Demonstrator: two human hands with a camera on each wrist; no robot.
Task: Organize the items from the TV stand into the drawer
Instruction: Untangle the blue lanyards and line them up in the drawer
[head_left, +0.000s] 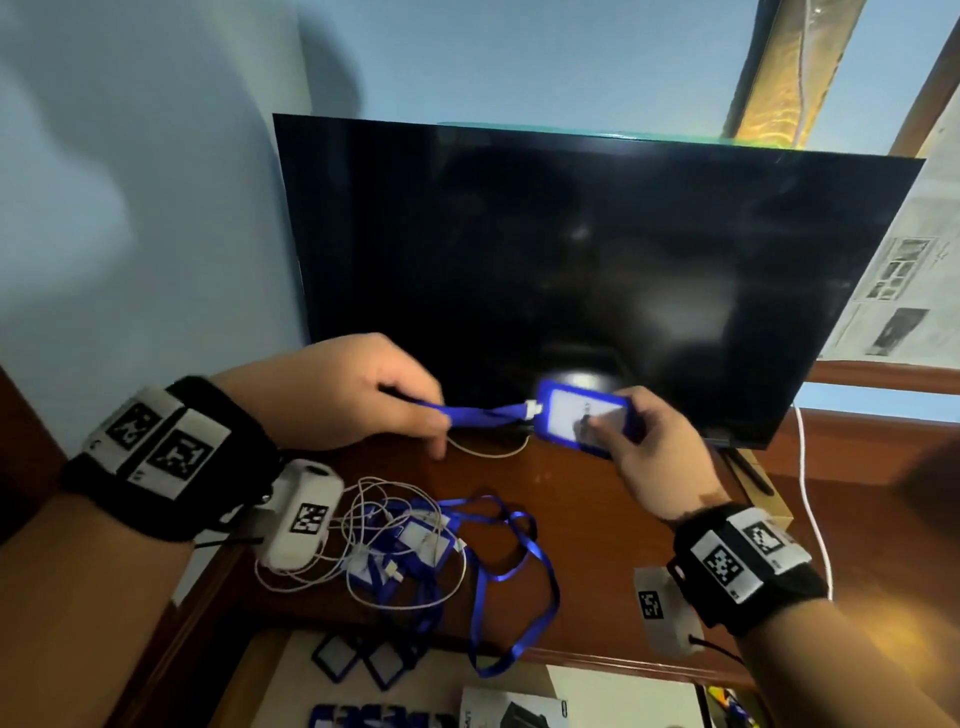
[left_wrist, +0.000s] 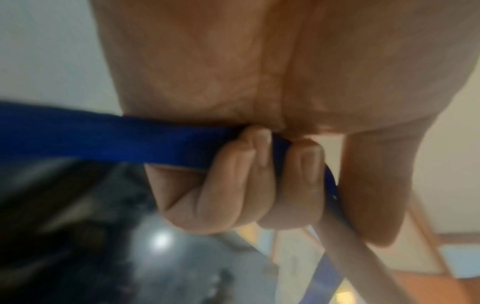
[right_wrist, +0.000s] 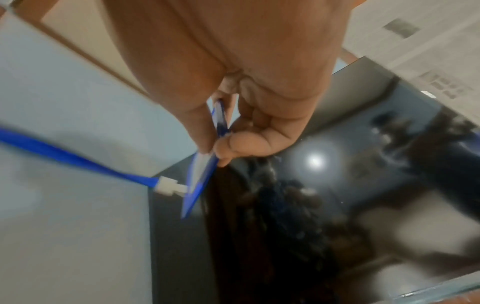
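Note:
Above the wooden TV stand (head_left: 597, 499) my right hand (head_left: 613, 428) pinches a blue badge holder (head_left: 576, 410) with a white card inside, thumb on its face; the right wrist view shows it edge-on (right_wrist: 205, 170). A blue lanyard (head_left: 483, 414) runs taut from its white clip (head_left: 531, 408) to my left hand (head_left: 415, 415), whose curled fingers (left_wrist: 259, 174) grip the strap (left_wrist: 103, 137). On the stand below lies a tangle of more blue badge holders (head_left: 421, 540), blue lanyards (head_left: 535, 582) and white cables (head_left: 322, 571).
A dark TV (head_left: 571, 270) stands at the back of the stand. An open drawer (head_left: 291, 670) below the stand's front edge holds blue badge frames (head_left: 358, 657), a box (head_left: 511, 709) and white paper. A white cord (head_left: 810, 499) hangs at right.

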